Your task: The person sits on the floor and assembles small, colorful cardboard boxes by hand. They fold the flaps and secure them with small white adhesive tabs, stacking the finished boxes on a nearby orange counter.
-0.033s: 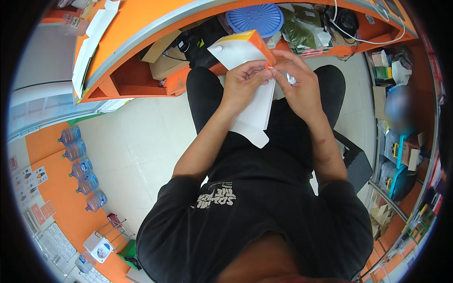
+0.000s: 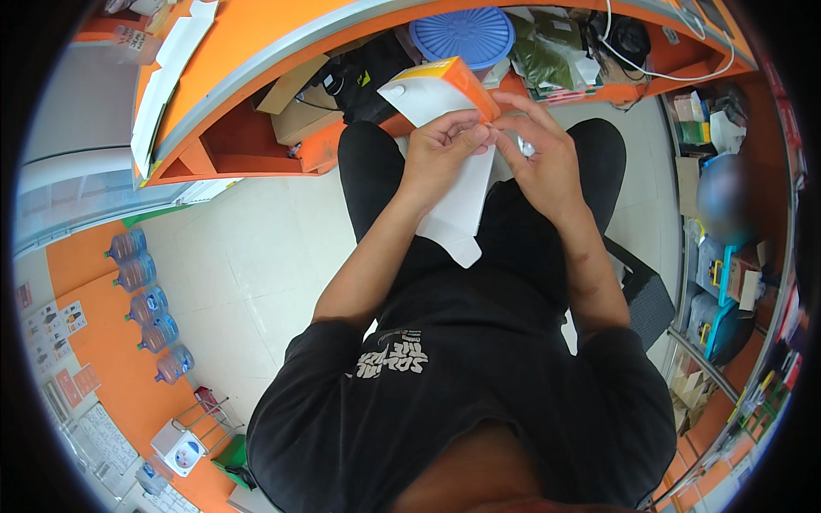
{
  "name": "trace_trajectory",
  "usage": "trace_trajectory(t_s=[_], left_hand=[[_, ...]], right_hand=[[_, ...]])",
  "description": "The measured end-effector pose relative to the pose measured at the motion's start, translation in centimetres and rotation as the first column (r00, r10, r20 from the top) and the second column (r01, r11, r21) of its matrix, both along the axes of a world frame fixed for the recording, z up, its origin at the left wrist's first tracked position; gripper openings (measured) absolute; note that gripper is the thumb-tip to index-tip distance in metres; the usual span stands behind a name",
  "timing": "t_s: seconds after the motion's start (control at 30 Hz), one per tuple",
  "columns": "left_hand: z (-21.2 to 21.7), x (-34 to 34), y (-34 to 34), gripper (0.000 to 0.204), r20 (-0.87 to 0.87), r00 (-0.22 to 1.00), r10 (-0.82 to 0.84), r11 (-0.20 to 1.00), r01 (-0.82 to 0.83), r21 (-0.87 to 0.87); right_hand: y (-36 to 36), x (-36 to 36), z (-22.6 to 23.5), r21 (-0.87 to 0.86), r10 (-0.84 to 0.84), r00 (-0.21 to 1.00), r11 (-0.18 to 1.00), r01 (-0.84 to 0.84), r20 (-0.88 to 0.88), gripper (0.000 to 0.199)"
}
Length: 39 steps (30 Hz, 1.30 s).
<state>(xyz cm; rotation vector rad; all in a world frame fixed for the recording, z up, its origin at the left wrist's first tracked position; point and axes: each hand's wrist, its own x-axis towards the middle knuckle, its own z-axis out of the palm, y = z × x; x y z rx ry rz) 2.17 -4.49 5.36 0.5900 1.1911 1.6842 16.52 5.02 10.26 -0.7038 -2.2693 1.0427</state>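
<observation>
A cardboard box (image 2: 456,201), white on the sides facing me and orange and yellow at its far end, is held up above my lap. My left hand (image 2: 440,158) grips its left side with curled fingers. My right hand (image 2: 540,158) pinches the orange edge, with thumb and fingertips close to my left thumb. The upper fingers of that hand stretch out past the edge. A white flap with a rounded corner hangs from the near end, over my dark trousers. What lies between the fingertips is too small to make out.
Ahead is an orange desk (image 2: 231,94) with open shelves. On them are a round blue lid (image 2: 462,36), a dark bag and plastic packets (image 2: 547,56). Several large water bottles (image 2: 137,272) line the left wall. Loaded shelving (image 2: 727,256) stands at right, beside a black stool-like object (image 2: 646,299).
The box has tilted slightly, and its near flap has shifted a little to the left. Both hands keep nearly the same place and grip.
</observation>
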Motion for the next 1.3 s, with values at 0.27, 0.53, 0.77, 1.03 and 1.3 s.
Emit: trace_trajectory(t_s=[0.27, 0.53, 0.77, 1.03, 1.3], left_hand=[[1.5, -2.5, -2.4, 0.024, 0.322, 0.940, 0.112, 0.990, -0.077, -0.121], [-1.3, -5.7, -4.5, 0.043, 0.794, 0.570, -0.211, 0.973, 0.199, 0.116], [-3.5, 0.9, -4.0, 0.049, 0.486, 0.874, 0.010, 0.989, -0.079, 0.121], [-0.6, 1.0, -2.7, 0.046, 0.072, 0.971, 0.227, 0.949, -0.204, -0.242], [-0.4, -2.4, -2.7, 0.047, -0.150, 0.971, 0.188, 0.950, -0.218, -0.224]], right_hand=[[1.8, 1.4, -3.9, -0.059, -0.002, 1.000, 0.998, 0.002, 0.001, 0.059], [1.1, 0.5, -7.6, -0.085, 0.119, 0.973, 0.987, -0.138, -0.197, 0.057], [-1.0, -1.1, -7.2, 0.149, -0.174, 0.981, 0.976, 0.159, 0.092, 0.059], [-2.9, -1.7, -4.9, 0.480, -0.088, 0.970, 0.876, -0.033, 0.227, 0.062], [-2.1, -1.9, -4.0, -0.010, -0.088, 0.996, 0.996, 0.088, 0.005, 0.032]])
